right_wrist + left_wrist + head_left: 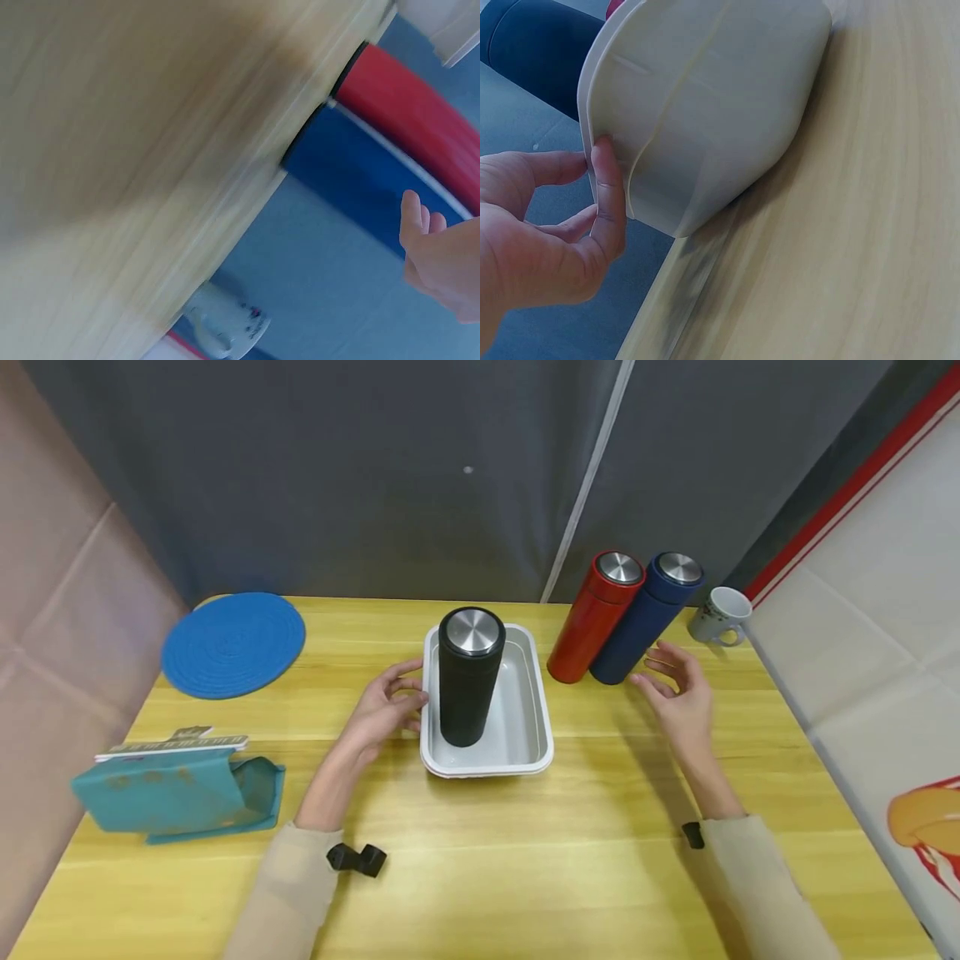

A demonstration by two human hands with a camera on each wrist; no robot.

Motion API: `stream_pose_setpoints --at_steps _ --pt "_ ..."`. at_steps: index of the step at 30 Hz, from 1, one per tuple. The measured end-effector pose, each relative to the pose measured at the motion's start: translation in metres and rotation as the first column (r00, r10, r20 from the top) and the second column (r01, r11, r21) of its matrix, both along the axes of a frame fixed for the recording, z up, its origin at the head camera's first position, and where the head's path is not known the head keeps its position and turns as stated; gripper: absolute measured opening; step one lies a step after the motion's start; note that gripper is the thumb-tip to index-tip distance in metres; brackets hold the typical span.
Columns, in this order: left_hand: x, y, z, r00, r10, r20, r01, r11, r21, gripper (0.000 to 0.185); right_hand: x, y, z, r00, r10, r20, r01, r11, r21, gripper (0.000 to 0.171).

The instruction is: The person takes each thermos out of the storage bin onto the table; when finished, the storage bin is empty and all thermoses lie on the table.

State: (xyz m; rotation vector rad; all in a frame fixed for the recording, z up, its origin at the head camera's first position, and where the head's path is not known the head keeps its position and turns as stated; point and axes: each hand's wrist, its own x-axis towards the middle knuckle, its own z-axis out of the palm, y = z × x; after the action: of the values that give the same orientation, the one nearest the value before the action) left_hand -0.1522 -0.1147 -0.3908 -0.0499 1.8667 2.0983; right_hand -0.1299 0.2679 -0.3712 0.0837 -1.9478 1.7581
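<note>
A black thermos point(467, 693) with a steel-topped lid stands upright in the left part of a white rectangular tray point(528, 693). My left hand point(384, 706) pinches the tray's left rim; in the left wrist view the thumb lies on one side of the rim and a finger on the outer wall. On the right, a red thermos point(592, 622) and a blue thermos point(637, 627) stand side by side. My right hand point(681, 693) is just right of the blue thermos, its fingers loosely bent and holding nothing.
A white mug point(720, 614) stands at the back right by the wall. At the back left lies a round blue mat point(234, 645). In front of it is a teal pouch point(165, 789) with a clip along its top. A grey curtain point(360, 485) hangs behind the table.
</note>
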Motion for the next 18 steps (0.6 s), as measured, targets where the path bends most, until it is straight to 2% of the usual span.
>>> stream_pose_setpoints --at_steps 4,8,12,18 --pt "0.0 -0.001 0.0 1.0 0.009 0.0 -0.009 1.0 0.003 0.056 0.004 -0.015 0.001 0.989 0.147 -0.01 -0.146 0.987 0.065 0.055" --pt "-0.001 -0.001 0.0 1.0 0.005 -0.002 -0.005 1.0 0.001 0.056 0.006 -0.033 0.005 0.956 0.293 0.017 -0.292 0.941 0.17 0.056" --pt "0.0 -0.001 0.0 1.0 0.002 0.0 -0.002 1.0 0.0 0.056 0.005 -0.051 0.01 0.925 0.375 0.057 -0.378 0.9 0.219 0.059" --pt "0.0 0.0 -0.001 1.0 0.005 0.001 -0.005 1.0 0.003 0.055 0.002 -0.075 0.013 0.878 0.467 0.107 -0.479 0.856 0.196 0.064"
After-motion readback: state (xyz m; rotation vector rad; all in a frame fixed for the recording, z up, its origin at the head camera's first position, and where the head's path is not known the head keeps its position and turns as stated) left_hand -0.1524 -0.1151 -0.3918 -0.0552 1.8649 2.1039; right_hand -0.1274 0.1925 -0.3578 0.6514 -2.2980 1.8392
